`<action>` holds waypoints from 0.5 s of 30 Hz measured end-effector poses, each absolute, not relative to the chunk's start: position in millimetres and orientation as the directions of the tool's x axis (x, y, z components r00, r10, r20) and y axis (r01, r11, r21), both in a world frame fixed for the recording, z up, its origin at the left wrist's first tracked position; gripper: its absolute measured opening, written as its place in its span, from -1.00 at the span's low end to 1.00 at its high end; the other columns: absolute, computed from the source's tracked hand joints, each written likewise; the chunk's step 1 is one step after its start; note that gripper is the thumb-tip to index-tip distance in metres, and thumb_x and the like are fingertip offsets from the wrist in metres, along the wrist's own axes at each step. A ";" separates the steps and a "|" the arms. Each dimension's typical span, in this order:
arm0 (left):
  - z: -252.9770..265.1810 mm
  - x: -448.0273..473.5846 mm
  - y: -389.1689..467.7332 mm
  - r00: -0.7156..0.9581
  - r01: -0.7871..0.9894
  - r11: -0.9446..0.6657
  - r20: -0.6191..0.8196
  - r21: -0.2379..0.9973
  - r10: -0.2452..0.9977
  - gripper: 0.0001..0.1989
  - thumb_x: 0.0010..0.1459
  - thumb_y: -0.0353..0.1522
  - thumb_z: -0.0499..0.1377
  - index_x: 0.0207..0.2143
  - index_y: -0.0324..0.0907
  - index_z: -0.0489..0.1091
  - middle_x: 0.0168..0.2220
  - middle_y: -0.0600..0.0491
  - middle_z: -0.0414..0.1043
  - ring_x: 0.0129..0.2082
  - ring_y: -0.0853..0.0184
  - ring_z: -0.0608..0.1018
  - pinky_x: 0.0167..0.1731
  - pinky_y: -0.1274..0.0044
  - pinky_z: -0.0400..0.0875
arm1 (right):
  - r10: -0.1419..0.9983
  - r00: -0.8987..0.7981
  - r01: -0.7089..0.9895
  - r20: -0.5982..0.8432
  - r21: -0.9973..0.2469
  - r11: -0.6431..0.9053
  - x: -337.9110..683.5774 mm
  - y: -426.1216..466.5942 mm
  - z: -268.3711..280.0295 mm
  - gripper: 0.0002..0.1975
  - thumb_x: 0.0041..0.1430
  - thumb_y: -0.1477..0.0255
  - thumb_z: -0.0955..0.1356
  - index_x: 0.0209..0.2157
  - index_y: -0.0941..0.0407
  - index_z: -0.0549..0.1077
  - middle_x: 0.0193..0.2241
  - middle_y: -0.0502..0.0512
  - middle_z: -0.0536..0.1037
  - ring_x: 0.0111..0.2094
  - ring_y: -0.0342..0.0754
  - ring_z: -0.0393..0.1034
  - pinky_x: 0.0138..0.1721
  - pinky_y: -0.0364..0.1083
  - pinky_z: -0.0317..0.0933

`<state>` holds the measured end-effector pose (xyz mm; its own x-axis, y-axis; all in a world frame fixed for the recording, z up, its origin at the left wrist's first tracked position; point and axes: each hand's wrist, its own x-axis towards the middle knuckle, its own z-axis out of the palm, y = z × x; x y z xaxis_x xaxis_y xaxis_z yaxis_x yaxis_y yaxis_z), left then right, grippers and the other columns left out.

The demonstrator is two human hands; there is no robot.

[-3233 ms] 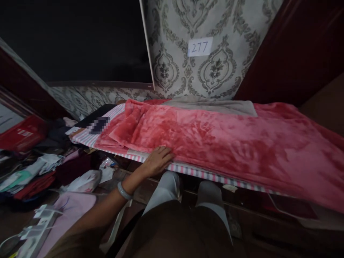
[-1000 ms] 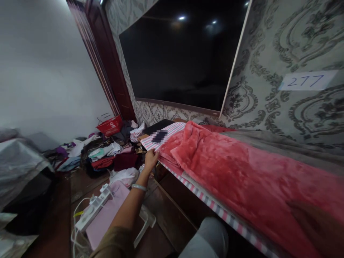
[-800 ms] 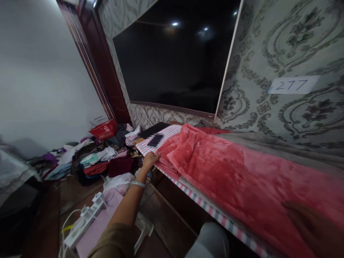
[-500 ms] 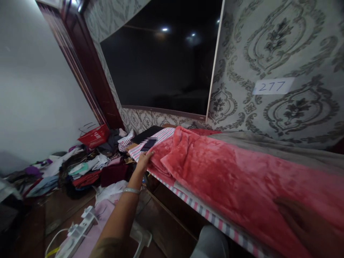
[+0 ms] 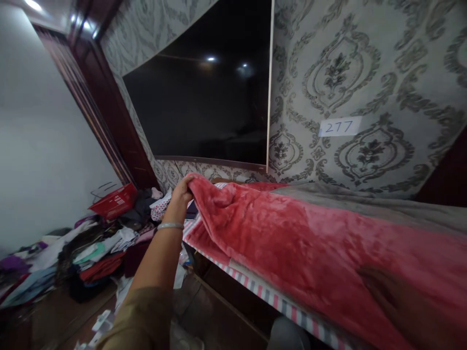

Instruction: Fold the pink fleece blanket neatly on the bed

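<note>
A red plush blanket [image 5: 277,223] lies lengthwise over a striped cloth [image 5: 270,295] on a long table. My left hand [image 5: 181,191], with a bangle on its wrist, is closed round the blanket's left corner and holds it raised. Below that lifted edge, more red plush rests on the stripes. Partly hidden behind my wrist and the blanket is a dark flat object [image 5: 191,210]. On the right, my right hand [image 5: 392,296] lies on the blanket in shadow, fingers stretched out.
Grey fabric [image 5: 339,192] runs along the wall behind the blanket. A large television [image 5: 204,97] hangs above. Heaped clothes [image 5: 98,257] cover the floor at left, with a red basket [image 5: 115,200] among them. A white power strip [image 5: 100,325] lies below my left arm.
My left hand has lifted the blanket's left corner upward from the striped cloth. My right hand stays resting on the blanket. The view has shifted slightly right.
</note>
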<state>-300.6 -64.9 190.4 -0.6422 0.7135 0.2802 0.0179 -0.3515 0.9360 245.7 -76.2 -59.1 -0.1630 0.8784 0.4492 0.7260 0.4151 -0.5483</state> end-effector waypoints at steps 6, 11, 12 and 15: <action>215.0 -188.9 -43.9 -0.367 0.171 -0.386 0.422 0.907 0.829 -0.82 0.19 -0.38 0.27 -0.15 -0.25 0.51 -0.27 0.03 0.52 -0.22 0.26 0.56 -0.15 0.40 0.49 | 0.840 -0.186 0.709 0.509 -0.523 0.474 243.2 -73.9 -61.8 -0.53 0.17 0.02 0.24 -0.23 0.04 0.61 -0.16 0.26 0.65 -0.09 0.25 0.55 0.06 0.29 0.40; 120.4 -48.6 -86.9 0.392 0.647 -0.575 0.428 0.501 0.814 -0.89 0.09 -0.43 0.19 -0.28 -0.20 0.46 -0.34 0.00 0.51 -0.35 0.25 0.52 -0.32 0.44 0.43 | 0.876 -0.095 0.639 0.474 -0.646 0.418 237.5 -77.5 -49.1 -0.55 0.14 0.03 0.26 -0.20 0.06 0.57 -0.15 0.24 0.64 -0.09 0.22 0.55 0.05 0.28 0.39; 95.3 -30.4 -99.9 0.485 0.677 -0.589 0.335 0.441 0.808 -0.88 0.06 -0.43 0.20 -0.29 -0.20 0.45 -0.33 -0.03 0.52 -0.33 0.22 0.53 -0.33 0.43 0.43 | 0.890 -0.068 0.610 0.452 -0.687 0.395 237.3 -78.4 -45.3 -0.54 0.12 0.03 0.27 -0.20 0.06 0.56 -0.15 0.23 0.65 -0.10 0.22 0.55 0.04 0.26 0.40; 33.9 -4.4 -131.2 0.605 0.707 -0.632 0.192 0.317 0.773 -0.85 0.09 -0.42 0.19 -0.24 -0.20 0.43 -0.23 -0.13 0.53 -0.20 0.11 0.55 -0.19 0.32 0.47 | 0.932 -0.011 0.500 0.361 -0.806 0.318 239.0 -79.1 -34.4 -0.56 0.05 0.05 0.30 -0.19 0.05 0.55 -0.14 0.21 0.65 -0.09 0.20 0.55 0.03 0.20 0.41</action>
